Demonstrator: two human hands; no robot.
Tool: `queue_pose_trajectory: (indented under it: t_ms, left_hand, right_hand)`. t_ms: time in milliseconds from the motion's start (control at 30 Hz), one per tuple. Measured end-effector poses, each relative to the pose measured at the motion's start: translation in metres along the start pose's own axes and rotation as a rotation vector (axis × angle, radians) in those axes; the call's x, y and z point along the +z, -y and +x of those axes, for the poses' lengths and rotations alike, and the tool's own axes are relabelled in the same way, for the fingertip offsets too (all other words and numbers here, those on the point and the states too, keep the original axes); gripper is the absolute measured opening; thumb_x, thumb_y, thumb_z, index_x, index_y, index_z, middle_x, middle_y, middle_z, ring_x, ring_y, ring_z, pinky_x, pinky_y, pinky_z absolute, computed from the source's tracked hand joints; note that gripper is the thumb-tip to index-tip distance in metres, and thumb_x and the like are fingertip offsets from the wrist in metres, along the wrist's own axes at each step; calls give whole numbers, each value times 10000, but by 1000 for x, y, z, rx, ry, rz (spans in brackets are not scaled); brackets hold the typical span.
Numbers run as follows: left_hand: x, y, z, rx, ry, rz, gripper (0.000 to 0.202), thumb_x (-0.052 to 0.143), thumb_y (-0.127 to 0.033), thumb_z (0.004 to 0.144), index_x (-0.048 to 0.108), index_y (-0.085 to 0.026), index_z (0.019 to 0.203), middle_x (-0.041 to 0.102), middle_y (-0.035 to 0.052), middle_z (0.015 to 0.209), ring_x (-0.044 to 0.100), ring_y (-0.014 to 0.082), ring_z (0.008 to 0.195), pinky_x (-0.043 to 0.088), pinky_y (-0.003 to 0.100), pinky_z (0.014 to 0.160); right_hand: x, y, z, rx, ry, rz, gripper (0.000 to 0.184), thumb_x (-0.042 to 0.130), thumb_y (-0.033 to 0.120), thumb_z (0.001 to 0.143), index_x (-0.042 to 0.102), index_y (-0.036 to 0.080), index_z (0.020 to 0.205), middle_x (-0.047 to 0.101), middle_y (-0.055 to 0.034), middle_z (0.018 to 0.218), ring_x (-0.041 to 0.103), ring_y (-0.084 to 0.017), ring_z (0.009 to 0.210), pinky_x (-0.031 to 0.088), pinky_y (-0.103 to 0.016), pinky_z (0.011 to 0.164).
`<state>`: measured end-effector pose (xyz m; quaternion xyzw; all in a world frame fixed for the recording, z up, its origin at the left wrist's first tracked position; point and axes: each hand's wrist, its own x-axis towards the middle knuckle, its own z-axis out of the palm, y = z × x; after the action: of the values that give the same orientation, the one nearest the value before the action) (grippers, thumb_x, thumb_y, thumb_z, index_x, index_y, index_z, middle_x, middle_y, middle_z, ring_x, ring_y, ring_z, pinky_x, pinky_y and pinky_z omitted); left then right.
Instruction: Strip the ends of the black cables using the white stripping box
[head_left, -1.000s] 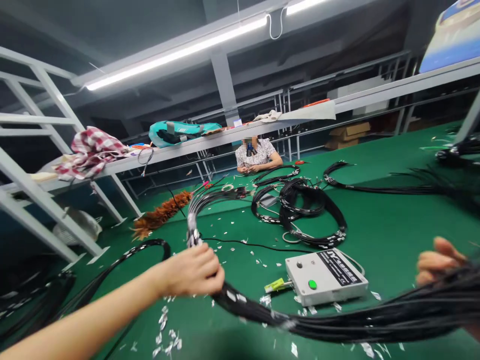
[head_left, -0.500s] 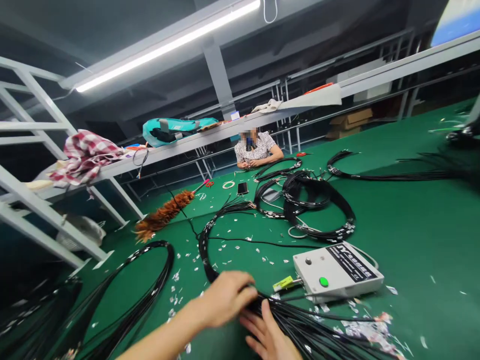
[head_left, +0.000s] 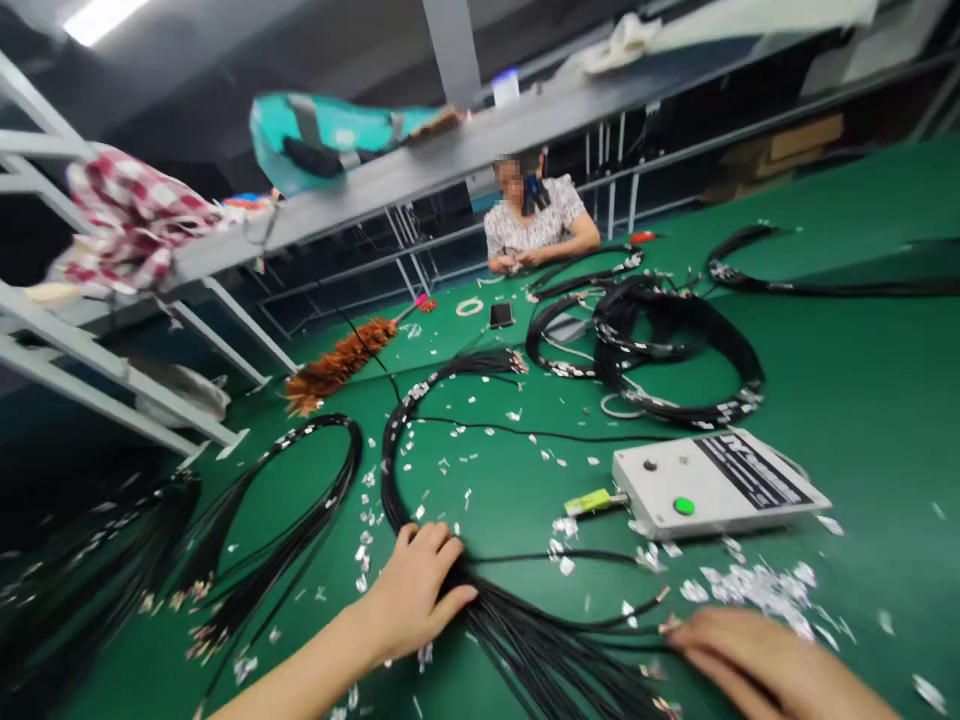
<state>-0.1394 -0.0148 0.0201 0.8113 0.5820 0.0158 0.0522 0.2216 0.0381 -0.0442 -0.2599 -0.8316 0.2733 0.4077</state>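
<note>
A bundle of thin black cables point(head_left: 388, 470) curves over the green table, its loose ends fanned out at the lower middle. My left hand point(head_left: 420, 590) is closed over the bundle where the cables begin to spread. At the lower right, my right hand point(head_left: 772, 655) pinches the end of one black cable point(head_left: 630, 641) between thumb and fingers. Another cable end with a pinkish tip lies just above it. The fingertips of my left hand are partly hidden behind the cables.
A white control box point(head_left: 720, 485) with a green button and a yellow-green tip point(head_left: 589, 502) stands behind the cables. Foil scraps point(head_left: 757, 590) litter the table. Coiled cables point(head_left: 739, 360), a brown duster point(head_left: 341, 365) and a phone point(head_left: 501, 315) lie farther back. A person point(head_left: 540, 220) sits opposite.
My right hand has left the bundle beside my left hand and moved right to a cable end. My left hand has shifted slightly left along the bundle. The camera view has tilted down.
</note>
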Motion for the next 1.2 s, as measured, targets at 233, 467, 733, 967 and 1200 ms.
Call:
queue_pose_trajectory:
  t_ms: [233, 467, 733, 967, 1200]
  left_hand:
    - [27, -34, 10, 27, 24, -284, 202, 513, -249, 951, 590, -213, 1135, 627, 91, 1110, 577, 252, 1040, 457, 432, 938]
    - [39, -73, 46, 144, -113, -336, 190, 488, -189, 961, 580, -207, 1126, 621, 97, 1115, 586, 242, 1009, 496, 406, 868]
    - [63, -107, 84, 236, -130, -249, 154, 463, -149, 956, 607, -175, 1003, 670, 89, 928, 613, 244, 861, 524, 381, 752]
    - [69, -86, 55, 99, -148, -484, 215, 397, -227, 997, 597, -202, 923, 675, 33, 765, 633, 182, 679, 482, 277, 647]
    - [48, -91, 52, -178, -108, -761, 243, 432, -317, 984, 535, -203, 797, 512, -40, 629, 503, 125, 571, 400, 225, 565]
  right_hand:
    - [-6, 6, -5, 269, 57, -124, 244, 513, 391, 990, 720, 266, 959, 750, -28, 913, 726, -204, 791, 616, -297, 695]
    - [-3, 2, 4, 398, 14, -102, 236, 444, 249, 989, 679, 217, 985, 704, -58, 974, 678, -209, 898, 572, -362, 790]
    - [2, 0, -7, 458, -2, -125, 216, 432, 222, 992, 641, 216, 1043, 688, -67, 1013, 633, -238, 967, 522, -438, 867]
    - [14, 9, -4, 427, 15, -67, 212, 427, 194, 1000, 613, 209, 1100, 683, -74, 1066, 617, -232, 1007, 497, -437, 901]
    - [31, 28, -2, 256, 235, 45, 210, 469, 165, 988, 660, 200, 1068, 724, -45, 970, 644, -213, 885, 490, -390, 807]
